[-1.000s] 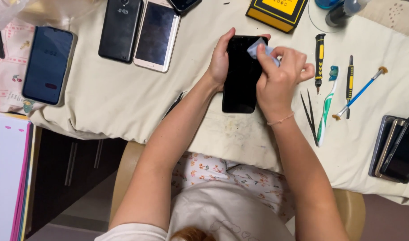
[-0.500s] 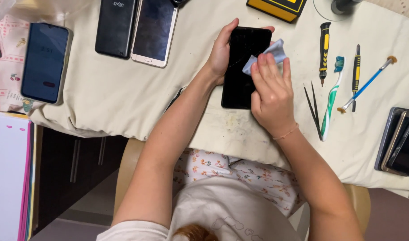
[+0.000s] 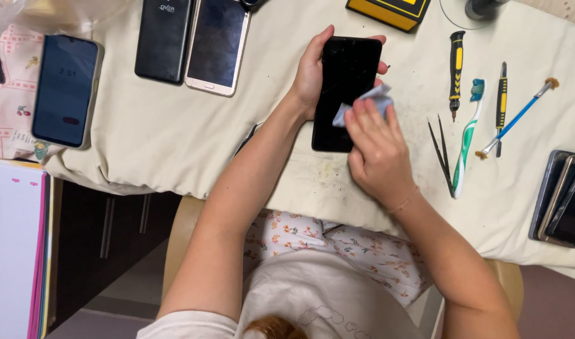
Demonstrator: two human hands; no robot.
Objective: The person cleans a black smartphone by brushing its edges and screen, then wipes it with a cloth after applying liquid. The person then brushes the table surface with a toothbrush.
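A black phone (image 3: 344, 75) lies screen up on the cream cloth (image 3: 174, 138) over the table. My left hand (image 3: 309, 72) grips the phone along its left edge, fingertips showing past its right edge. My right hand (image 3: 378, 150) presses a small pale blue wipe (image 3: 366, 100) onto the lower right part of the screen, fingers flat on it.
Left of the phone lie a white-framed phone (image 3: 218, 44), a black phone back (image 3: 164, 37) and a dark blue phone (image 3: 66, 88). To the right are tweezers (image 3: 440, 154), a green toothbrush (image 3: 466, 141), two screwdrivers (image 3: 456, 63), a blue brush (image 3: 516, 119) and stacked phones (image 3: 563, 201). A yellow box (image 3: 388, 9) sits at the top.
My right hand has slid the wipe down the screen, from the phone's top right corner to its lower right part. My left hand keeps its hold.
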